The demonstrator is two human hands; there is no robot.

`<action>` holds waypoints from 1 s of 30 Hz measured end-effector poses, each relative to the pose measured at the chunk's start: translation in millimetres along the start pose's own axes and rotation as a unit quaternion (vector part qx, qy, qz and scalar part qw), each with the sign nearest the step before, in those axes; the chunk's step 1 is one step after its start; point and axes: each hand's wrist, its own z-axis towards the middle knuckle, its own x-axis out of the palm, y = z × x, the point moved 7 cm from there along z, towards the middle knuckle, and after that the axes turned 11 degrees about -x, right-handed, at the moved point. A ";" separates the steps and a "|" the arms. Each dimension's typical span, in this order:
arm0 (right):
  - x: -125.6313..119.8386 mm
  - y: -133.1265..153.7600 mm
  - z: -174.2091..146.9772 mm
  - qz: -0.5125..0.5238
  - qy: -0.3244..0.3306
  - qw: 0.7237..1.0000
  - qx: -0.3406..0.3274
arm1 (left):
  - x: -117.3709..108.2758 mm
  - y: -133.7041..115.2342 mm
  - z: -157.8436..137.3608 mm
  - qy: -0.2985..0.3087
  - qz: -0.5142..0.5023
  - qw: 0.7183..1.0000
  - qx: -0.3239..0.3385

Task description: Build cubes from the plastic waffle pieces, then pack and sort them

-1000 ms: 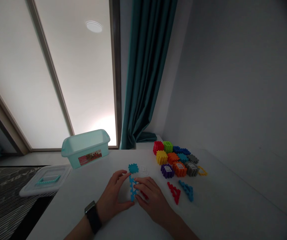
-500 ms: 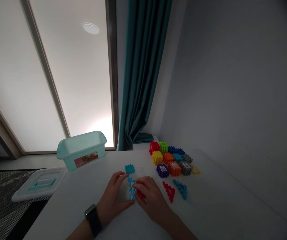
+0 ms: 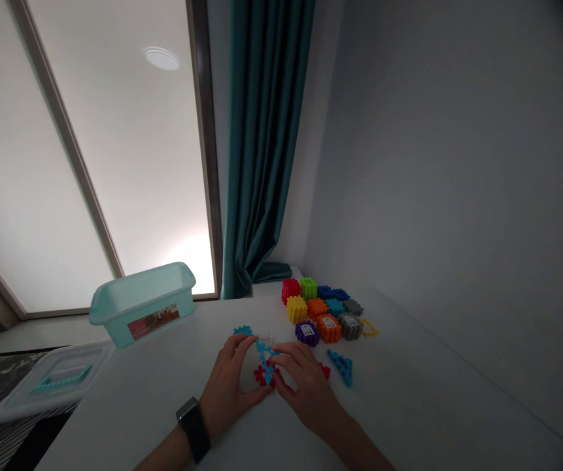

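Note:
Between my two hands is a light blue triangular frame piece (image 3: 265,352) with notched edges. A red notched piece (image 3: 260,375) lies under its near end; whether the two are joined I cannot tell. My left hand (image 3: 229,373) grips the blue piece from the left, thumb at the near end and fingers at the far end. My right hand (image 3: 303,383) pinches its right side with curled fingers. Just beyond are a teal notched square (image 3: 242,330) and a small white lattice piece (image 3: 263,335). Another red piece (image 3: 325,371) shows partly behind my right hand.
A blue triangular piece (image 3: 341,367) lies to the right. Behind it are several coloured notched blocks, among them a purple block (image 3: 307,333) and a yellow block (image 3: 297,309). A mint tub (image 3: 144,307) stands at the table's back left, with a clear lid (image 3: 55,379) nearby.
Both hands have moved the light blue triangular piece rightward, over the red piece. The view has turned slightly, so the tub, blocks and curtain appear farther left.

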 end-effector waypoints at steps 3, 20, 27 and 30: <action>-11.3 -11.0 -17.3 -0.017 -0.010 1.000 0.017 | 20.0 -7.8 5.0 0.012 0.007 1.000 0.003; -85.2 -93.5 -112.0 -0.015 -0.027 0.988 0.153 | 135.7 -68.4 36.1 0.113 0.092 0.989 0.029; -87.1 -118.4 -123.4 0.048 -0.011 0.977 0.205 | 151.1 -76.5 38.2 0.134 0.121 0.981 0.076; -82.1 -122.8 -124.0 0.067 -0.003 0.973 0.222 | 153.4 -73.1 36.1 0.130 0.130 0.979 0.088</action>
